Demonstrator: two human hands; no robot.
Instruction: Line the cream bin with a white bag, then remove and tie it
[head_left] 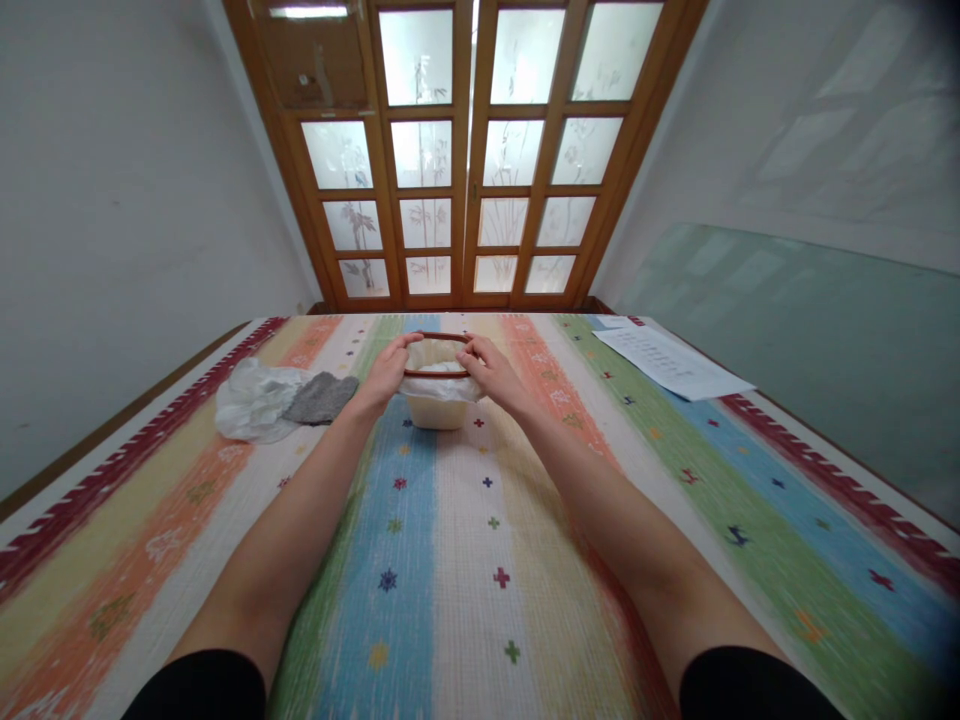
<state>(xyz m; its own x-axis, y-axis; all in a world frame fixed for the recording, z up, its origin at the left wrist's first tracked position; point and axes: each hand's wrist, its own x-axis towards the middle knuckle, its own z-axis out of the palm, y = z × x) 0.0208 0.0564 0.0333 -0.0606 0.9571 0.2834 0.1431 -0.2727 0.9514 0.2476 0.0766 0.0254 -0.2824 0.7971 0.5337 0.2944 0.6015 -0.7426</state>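
A small cream-coloured bin (436, 413) stands on the striped cloth, straight in front of me. Its mouth is lined with a white plastic bag (433, 387) whose edge hangs down over the outside. Around the top lies a reddish-brown rim ring (439, 374). My left hand (391, 368) grips the ring at its left side, thumb along the top. At the right side my right hand (487, 367) is closed on the ring, with fingertips over the inner edge. Part of the bag is hidden behind the fingers.
Left of the bin lie a crumpled heap of white plastic (257, 400) and a grey cloth (321, 398), touching each other. Printed paper sheets (667, 360) rest near the right edge of the bed-like surface covered by the striped cloth (465, 560). Wooden glazed doors (463, 190) stand beyond.
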